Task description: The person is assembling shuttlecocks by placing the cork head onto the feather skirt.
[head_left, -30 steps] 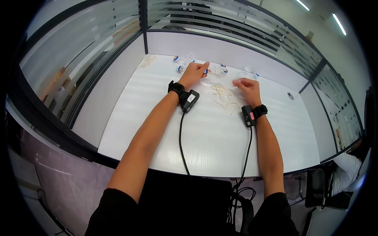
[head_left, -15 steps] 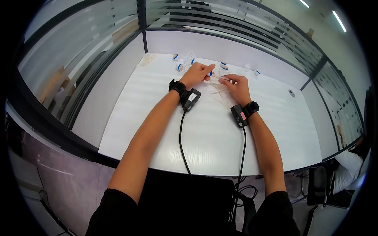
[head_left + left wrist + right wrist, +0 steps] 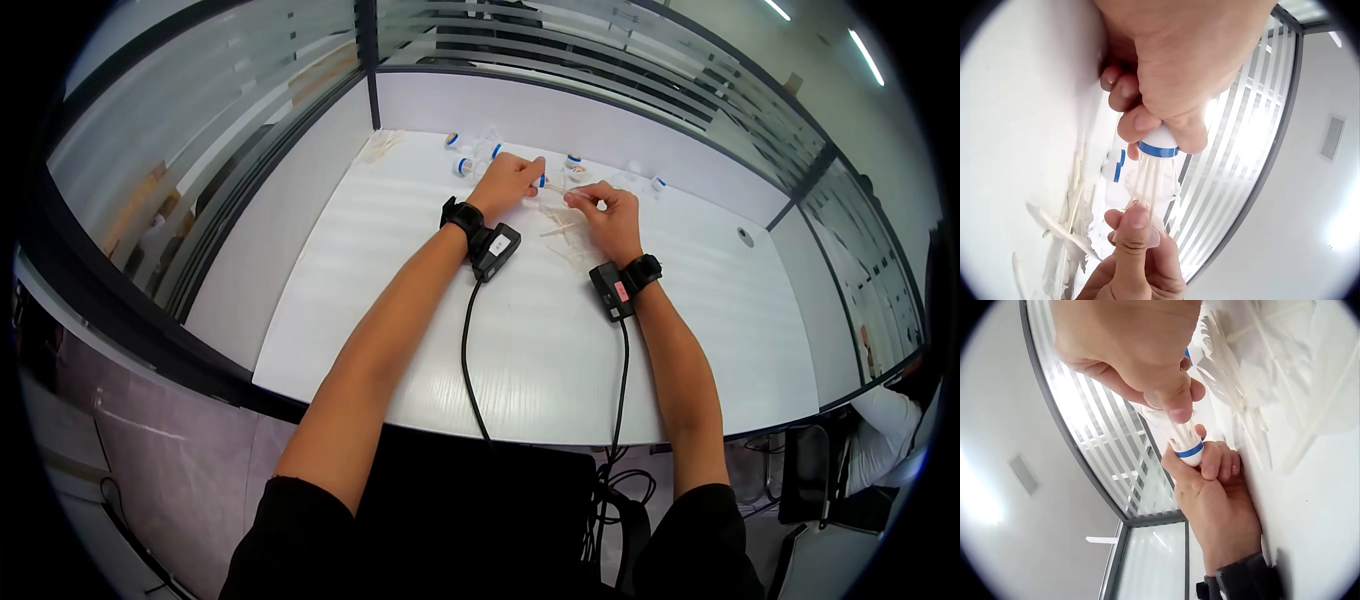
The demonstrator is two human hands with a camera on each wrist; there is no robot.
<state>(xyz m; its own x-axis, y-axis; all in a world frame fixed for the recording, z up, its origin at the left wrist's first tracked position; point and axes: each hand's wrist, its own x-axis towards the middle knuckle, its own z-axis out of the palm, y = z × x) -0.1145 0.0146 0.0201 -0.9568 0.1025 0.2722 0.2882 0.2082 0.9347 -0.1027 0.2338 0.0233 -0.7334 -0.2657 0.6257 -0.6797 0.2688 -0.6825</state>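
In the left wrist view my left hand grips the white end of a small shuttlecock-like piece with a blue band, its pale shafts pointing toward my right hand. My right thumb and fingers pinch the far ends of those shafts. The right wrist view shows the blue band between my left thumb and fingers, with my right hand at the other end. Loose white feathers lie on the table beside the hands.
Several blue-banded white pieces lie along the back of the white table. More pale feathers are at the back left corner. Low partitions enclose the table, and cables hang from both wrist cameras.
My right hand has moved left from over the right side of the feathers to the piece in my left hand, and now pinches its shafts. My left hand keeps its grip.
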